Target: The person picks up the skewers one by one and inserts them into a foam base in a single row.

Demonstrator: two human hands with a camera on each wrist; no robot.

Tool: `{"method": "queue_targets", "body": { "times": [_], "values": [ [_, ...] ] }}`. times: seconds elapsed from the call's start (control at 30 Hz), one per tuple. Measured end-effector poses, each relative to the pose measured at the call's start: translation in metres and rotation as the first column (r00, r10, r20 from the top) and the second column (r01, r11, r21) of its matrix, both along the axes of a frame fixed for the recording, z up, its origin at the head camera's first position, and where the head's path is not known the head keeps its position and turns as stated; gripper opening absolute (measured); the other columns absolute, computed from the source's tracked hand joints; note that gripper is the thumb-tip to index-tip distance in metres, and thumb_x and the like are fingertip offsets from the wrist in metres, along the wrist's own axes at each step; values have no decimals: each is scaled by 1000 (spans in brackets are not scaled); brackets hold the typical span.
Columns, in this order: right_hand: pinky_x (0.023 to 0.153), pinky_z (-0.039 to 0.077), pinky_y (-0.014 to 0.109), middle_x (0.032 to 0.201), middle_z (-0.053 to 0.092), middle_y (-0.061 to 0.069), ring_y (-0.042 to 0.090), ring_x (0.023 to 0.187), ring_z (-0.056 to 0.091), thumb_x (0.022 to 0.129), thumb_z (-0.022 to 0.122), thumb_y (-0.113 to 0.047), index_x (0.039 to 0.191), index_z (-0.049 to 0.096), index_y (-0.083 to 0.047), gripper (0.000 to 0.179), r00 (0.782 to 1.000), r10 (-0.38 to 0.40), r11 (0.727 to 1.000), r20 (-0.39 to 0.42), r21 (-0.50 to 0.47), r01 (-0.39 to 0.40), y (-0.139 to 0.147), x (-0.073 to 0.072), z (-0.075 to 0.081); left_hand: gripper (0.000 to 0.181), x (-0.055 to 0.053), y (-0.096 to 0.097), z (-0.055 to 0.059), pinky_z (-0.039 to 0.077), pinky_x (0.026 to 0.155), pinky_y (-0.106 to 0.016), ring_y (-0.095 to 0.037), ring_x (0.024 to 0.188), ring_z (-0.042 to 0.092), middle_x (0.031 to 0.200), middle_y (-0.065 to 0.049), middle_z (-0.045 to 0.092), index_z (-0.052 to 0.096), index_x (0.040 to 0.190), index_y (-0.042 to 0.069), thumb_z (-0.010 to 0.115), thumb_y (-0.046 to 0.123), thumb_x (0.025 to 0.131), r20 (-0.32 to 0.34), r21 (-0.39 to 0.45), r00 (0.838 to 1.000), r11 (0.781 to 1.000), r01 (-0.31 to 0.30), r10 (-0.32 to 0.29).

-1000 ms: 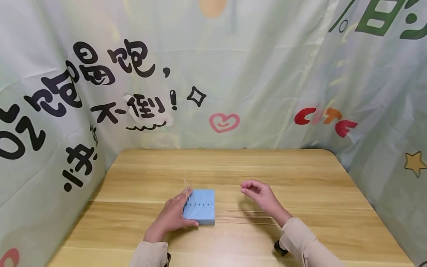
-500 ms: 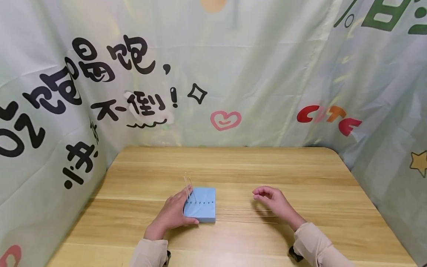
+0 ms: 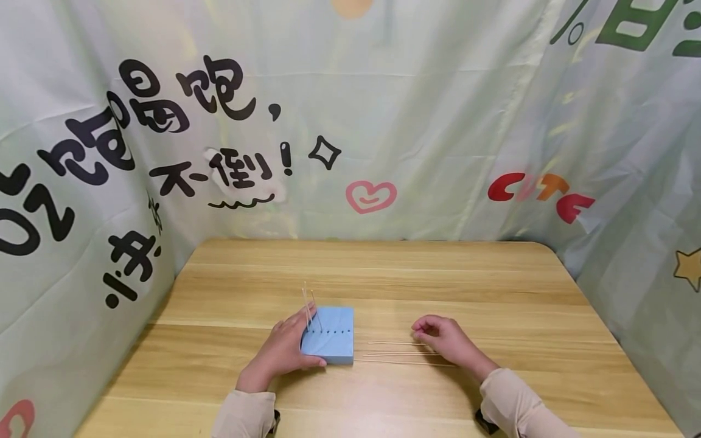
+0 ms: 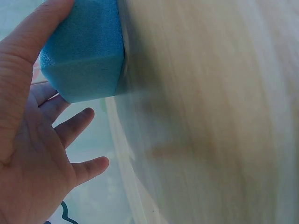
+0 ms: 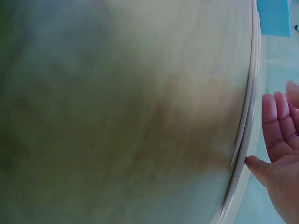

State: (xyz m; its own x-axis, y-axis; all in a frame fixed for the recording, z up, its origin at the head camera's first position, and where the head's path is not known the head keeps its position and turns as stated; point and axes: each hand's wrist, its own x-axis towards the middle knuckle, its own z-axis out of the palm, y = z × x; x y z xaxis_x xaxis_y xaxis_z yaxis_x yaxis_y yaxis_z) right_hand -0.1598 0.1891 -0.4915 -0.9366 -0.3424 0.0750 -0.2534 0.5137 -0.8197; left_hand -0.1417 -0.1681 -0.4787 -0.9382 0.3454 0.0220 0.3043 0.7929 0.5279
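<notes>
A blue foam block (image 3: 330,342) (image 4: 84,51) lies on the wooden table (image 3: 383,274), with a row of small holes across its top. Thin sticks (image 3: 308,306) stand upright at its left end. My left hand (image 3: 282,351) (image 4: 42,154) rests against the block's left side, thumb along the front edge, fingers relaxed and spread. Three thin sticks (image 3: 397,353) (image 5: 250,107) lie flat to the right of the block (image 5: 273,16). My right hand (image 3: 445,342) (image 5: 280,154) hovers low over them, fingers loosely curled, thumb tip at the sticks, holding nothing.
Printed fabric sheets (image 3: 383,121) hang close around the table's back and both sides. The table's far half (image 3: 383,261) is bare wood. Both sleeves reach in from the near edge.
My right hand swung right, away from the block, then came down and slightly left onto the lying sticks. The left hand and the block have stayed put.
</notes>
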Motion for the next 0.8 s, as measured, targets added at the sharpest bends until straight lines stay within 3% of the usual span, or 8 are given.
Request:
{"method": "queue_targets", "body": {
  "times": [0.4,0.57,0.7,0.8],
  "values": [
    [65,49,22,82,60,-4,3,74,53,82,70,-1,86,64,-7,10,984,145,982,-101,134,-131,-1,0,-4,114,-1,-1,-1,22,106,-62,-31,138,29,155,-7,25,28,149,6,86,48,60,-3,-8,1000,1000,7,-7],
    [64,48,22,82,57,-5,4,74,51,81,69,2,85,63,-9,13,975,179,966,-133,211,-148,-3,-1,-3,114,-2,-1,-1,21,107,-62,-31,138,28,155,-7,25,28,149,7,86,48,60,-7,-8,1000,1000,4,-4],
    [66,48,24,81,58,-8,4,75,50,83,67,3,84,63,-11,15,962,211,945,-174,289,-155,-4,-2,-3,114,-2,-1,-1,22,106,-62,-31,138,28,155,-7,25,28,149,6,86,47,60,-8,-6,1000,1000,4,-4],
    [82,50,38,79,59,-9,3,74,51,82,66,5,83,63,-11,16,945,247,930,-214,326,-169,-5,-2,-4,114,-1,-1,-2,22,106,-62,-30,138,28,155,-6,25,28,149,7,86,47,60,-7,-4,1000,1000,3,-3]
  ]
}}
